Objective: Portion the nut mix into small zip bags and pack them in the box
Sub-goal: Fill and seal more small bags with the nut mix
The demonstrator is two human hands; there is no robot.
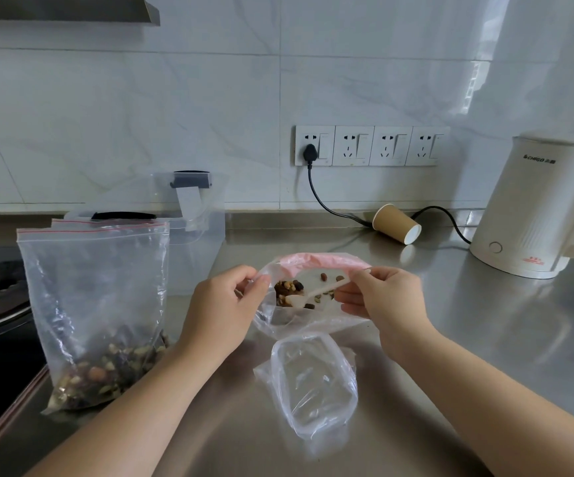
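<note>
A small zip bag (307, 294) of thin, crinkled clear plastic with a pink-red strip along its mouth sits mid-counter, held open at both sides. Inside lie a small heap of brown and dark nuts (287, 290) and 1 white plastic spoon (307, 295), its bowl in the heap. The left hand (225, 304) pinches the bag's left rim between thumb and fingers; the right hand (380, 292) pinches the right rim and the spoon's handle end. Just in front lies 1 more clear plastic bag (313, 380), rounded, glossy and empty-looking. To the left stands 1 large zip bag (96, 304) with a red seal line, upright, its bottom filled with nut mix. Behind it is 1 clear plastic box (197, 232) with black clips. The counter (468, 339) is brushed steel. Farther back, 1 brown paper cup (397, 223) lies on its side near 1 cream kettle (536, 208).
</note>
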